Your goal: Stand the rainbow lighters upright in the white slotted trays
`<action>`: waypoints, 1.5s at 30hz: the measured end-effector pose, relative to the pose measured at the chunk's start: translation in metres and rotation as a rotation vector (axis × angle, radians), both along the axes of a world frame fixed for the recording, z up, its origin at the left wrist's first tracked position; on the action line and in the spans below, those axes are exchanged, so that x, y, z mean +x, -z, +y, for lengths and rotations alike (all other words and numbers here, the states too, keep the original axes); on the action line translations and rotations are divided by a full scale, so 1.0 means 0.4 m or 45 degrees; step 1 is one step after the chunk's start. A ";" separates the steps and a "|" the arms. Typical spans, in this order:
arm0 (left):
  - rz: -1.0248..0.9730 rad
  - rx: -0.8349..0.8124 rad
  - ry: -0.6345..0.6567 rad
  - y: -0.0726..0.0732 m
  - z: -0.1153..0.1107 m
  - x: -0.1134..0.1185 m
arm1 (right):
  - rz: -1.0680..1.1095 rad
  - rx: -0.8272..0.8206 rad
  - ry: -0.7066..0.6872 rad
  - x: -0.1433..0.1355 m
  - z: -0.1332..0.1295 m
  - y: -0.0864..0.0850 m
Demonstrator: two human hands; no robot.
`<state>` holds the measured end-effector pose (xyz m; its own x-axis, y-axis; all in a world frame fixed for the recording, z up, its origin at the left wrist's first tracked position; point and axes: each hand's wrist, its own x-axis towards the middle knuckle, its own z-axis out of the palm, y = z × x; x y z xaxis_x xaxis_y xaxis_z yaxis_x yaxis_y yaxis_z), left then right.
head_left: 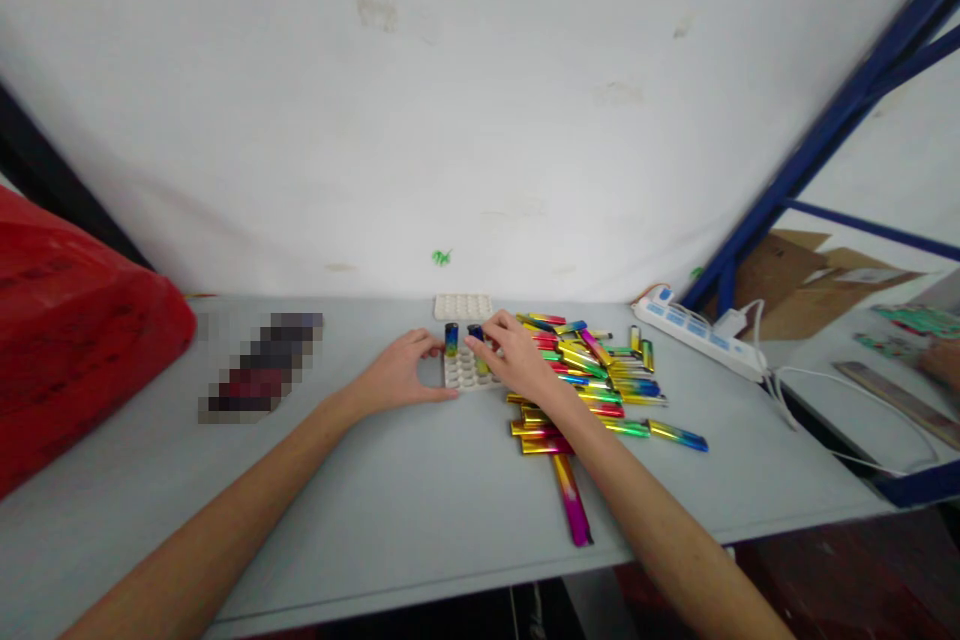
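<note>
A white tray with rows of round holes (463, 376) lies on the table in front of me. My left hand (401, 370) is at its left side, with the thumb along the near corner and the fingers curled at the left edge. Just beside those fingers a blue and yellow metallic lighter (451, 340) stands upright in the tray. My right hand (514, 352) pinches a second blue and yellow lighter (475, 332), upright over the tray; its lower end is partly hidden. To the right, many shiny coloured lighters (592, 360) lie in a loose pile, partly under my right forearm.
Behind the tray, a second white holed tray (463, 306) lies near the wall. A white power strip (697, 332) with cables stands at the right, by a blue metal frame (795, 170). A red bag (82, 320) occupies the left. A cardboard box (780, 270) is beyond the frame.
</note>
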<state>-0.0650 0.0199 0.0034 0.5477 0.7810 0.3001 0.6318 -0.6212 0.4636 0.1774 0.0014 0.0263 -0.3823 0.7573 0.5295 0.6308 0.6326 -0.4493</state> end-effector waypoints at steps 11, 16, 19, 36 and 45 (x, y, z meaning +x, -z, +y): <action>-0.008 0.010 0.010 0.008 0.003 0.001 | -0.152 -0.220 -0.004 -0.025 0.028 0.020; -0.037 0.003 0.027 0.009 0.005 0.001 | -0.333 -0.148 -0.054 -0.031 0.029 0.014; -0.024 0.001 0.033 0.008 0.006 0.000 | -0.446 -0.074 -0.031 -0.041 0.030 0.010; -0.033 -0.073 -0.001 0.005 0.011 -0.003 | -0.264 -0.320 0.185 0.151 -0.212 -0.115; 0.007 -0.109 -0.010 0.003 0.021 -0.007 | -0.397 -0.592 0.497 0.182 -0.495 -0.020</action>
<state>-0.0679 0.0285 0.0022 0.5427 0.8080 0.2293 0.6391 -0.5744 0.5115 0.2504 -0.1965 0.0342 -0.1169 0.9928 0.0252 0.9176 0.1177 -0.3797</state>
